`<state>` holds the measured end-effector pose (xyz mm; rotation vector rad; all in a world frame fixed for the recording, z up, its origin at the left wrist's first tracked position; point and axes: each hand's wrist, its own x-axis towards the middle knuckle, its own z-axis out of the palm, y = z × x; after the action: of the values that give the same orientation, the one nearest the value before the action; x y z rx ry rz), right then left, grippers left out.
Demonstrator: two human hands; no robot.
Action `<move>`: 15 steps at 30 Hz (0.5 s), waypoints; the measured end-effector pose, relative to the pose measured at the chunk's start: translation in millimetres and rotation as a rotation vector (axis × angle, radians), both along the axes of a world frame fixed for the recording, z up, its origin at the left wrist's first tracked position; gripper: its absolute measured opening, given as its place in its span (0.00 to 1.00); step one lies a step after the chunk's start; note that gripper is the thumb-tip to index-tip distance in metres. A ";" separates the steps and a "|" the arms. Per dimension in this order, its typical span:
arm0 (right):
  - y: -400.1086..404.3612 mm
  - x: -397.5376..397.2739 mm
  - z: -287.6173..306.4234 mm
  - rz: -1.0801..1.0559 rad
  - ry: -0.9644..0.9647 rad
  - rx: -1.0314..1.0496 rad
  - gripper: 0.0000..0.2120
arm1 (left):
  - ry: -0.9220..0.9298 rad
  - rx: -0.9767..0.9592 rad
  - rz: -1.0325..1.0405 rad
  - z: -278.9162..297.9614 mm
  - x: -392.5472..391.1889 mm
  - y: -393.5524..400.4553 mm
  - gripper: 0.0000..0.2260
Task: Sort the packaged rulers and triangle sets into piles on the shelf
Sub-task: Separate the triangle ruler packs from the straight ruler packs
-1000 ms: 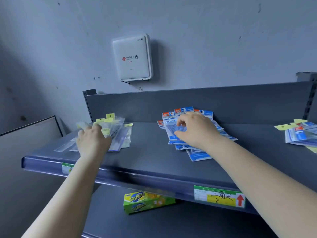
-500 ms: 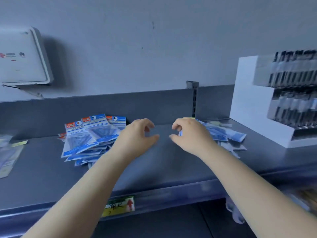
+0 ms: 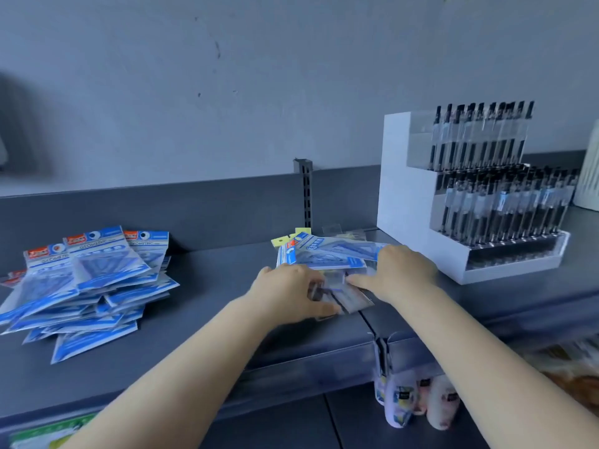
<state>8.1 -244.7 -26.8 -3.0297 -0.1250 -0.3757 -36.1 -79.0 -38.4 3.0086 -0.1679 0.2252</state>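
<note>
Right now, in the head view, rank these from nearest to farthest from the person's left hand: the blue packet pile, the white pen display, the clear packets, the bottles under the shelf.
1. Clear packets: touching the left hand.
2. Bottles: below, right.
3. Blue packet pile: left.
4. Pen display: far right, back.
Bottles and pile are close to call.

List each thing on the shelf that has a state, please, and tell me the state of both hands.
left hand: grips the clear packets at their left end.
right hand: fingers rest on the mixed pile.
clear packets: flat, at the near edge of the mixed pile.
mixed pile: untidy, packets overlapping.
blue pile: loose, fanned out, untouched.
pen display: upright, filled with pens.
shelf: carries all of these.
</note>
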 end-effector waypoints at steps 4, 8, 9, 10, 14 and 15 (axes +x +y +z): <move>-6.1 5.1 -3.9 0.014 0.035 0.034 0.32 | 0.119 -0.104 0.064 5.6 -2.8 25.0 0.21; -10.2 8.0 -3.4 -0.009 0.036 0.104 0.25 | 0.130 -0.304 0.116 4.9 -5.5 51.4 0.26; -10.2 8.0 -3.8 -0.014 0.032 0.116 0.25 | 0.103 -0.314 0.165 3.8 -3.8 56.2 0.26; -9.5 8.3 -4.9 -0.015 0.032 0.124 0.24 | 0.079 -0.295 0.230 2.2 -2.1 58.8 0.26; -7.1 11.2 -9.4 0.010 0.025 0.272 0.23 | 0.126 -0.008 0.419 0.7 2.1 57.0 0.32; -7.8 12.3 -9.2 0.021 0.038 0.345 0.23 | 0.135 -0.007 0.416 1.7 2.6 59.9 0.29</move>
<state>20.4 -252.5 -35.9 -2.6908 -0.0799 -0.3016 -33.5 -19.1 -36.7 3.0030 0.4727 0.0561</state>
